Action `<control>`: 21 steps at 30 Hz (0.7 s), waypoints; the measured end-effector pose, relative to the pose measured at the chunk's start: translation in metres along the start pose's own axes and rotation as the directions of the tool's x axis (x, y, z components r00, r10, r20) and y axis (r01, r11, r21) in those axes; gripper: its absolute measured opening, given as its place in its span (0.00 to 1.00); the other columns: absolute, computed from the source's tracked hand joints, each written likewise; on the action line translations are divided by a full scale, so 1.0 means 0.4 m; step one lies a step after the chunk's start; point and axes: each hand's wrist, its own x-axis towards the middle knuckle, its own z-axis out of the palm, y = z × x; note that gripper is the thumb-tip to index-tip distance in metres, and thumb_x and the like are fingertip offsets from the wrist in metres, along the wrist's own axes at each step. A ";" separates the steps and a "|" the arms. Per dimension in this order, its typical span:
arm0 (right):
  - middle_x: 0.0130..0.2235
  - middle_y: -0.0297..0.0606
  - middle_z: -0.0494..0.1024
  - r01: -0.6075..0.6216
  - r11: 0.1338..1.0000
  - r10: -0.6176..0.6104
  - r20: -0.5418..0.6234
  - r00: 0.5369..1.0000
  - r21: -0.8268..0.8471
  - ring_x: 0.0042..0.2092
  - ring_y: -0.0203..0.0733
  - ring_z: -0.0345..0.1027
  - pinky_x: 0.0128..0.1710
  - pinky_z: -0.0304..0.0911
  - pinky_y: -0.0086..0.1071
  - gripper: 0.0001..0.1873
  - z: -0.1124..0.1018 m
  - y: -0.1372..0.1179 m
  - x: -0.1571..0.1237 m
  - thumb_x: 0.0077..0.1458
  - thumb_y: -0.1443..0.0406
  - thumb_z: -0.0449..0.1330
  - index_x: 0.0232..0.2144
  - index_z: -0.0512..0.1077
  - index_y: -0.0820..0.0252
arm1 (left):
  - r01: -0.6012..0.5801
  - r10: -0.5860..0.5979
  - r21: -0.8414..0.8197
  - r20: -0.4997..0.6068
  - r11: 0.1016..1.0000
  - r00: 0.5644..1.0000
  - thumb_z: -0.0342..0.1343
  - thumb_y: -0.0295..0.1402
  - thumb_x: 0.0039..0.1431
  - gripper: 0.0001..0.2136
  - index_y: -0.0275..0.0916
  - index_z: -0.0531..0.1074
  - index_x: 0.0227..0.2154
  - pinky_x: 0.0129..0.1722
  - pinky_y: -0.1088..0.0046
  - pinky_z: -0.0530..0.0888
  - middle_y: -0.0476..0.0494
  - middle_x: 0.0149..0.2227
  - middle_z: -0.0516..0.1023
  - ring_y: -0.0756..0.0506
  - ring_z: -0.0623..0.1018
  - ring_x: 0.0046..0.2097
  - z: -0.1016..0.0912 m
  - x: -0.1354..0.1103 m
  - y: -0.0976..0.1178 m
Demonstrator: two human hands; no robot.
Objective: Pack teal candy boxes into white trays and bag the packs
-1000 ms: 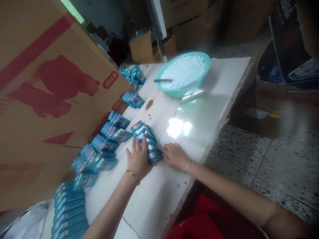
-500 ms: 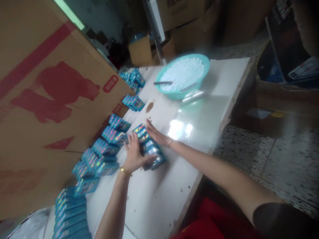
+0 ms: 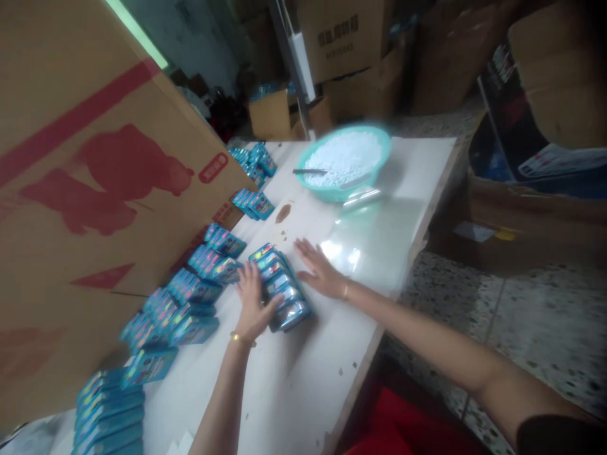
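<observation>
A block of several small blue boxes (image 3: 284, 287) with shiny tops stands on the white table (image 3: 303, 398), packed side by side. My left hand (image 3: 255, 302) is at its left side, fingers spread, the thumb reaching over the box tops; whether it presses on them I cannot tell. To the right of the block, my right hand (image 3: 320, 268) is open and apart from the boxes, with its fingers stretched out over the table. Left of my hands runs a line of similar blue boxes (image 3: 196, 287) in small groups.
Behind the hands is a turquoise basin (image 3: 313, 186) heaped with white pellets, a dark stick lying in it. A clear plastic sheet (image 3: 379, 237) lies at the right table edge. One large cardboard box (image 3: 109, 253) walls off the left. More blue boxes (image 3: 111, 411) stand at the near left.
My right hand has come away from the block and moved right. The left hand has shifted slightly left and its thumb has drawn back. The camera view has shifted a little.
</observation>
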 end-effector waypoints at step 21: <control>0.36 0.38 0.70 -0.237 0.840 0.216 -0.100 0.971 -0.489 0.39 0.41 0.61 0.40 0.52 0.31 0.07 -0.209 0.204 -0.112 0.57 0.61 0.57 0.32 0.68 0.59 | 0.000 0.255 -0.475 0.472 0.880 0.844 0.50 0.41 0.59 0.14 0.41 0.72 0.44 0.46 0.70 0.71 0.43 0.42 0.76 0.45 0.75 0.43 0.180 -0.223 0.274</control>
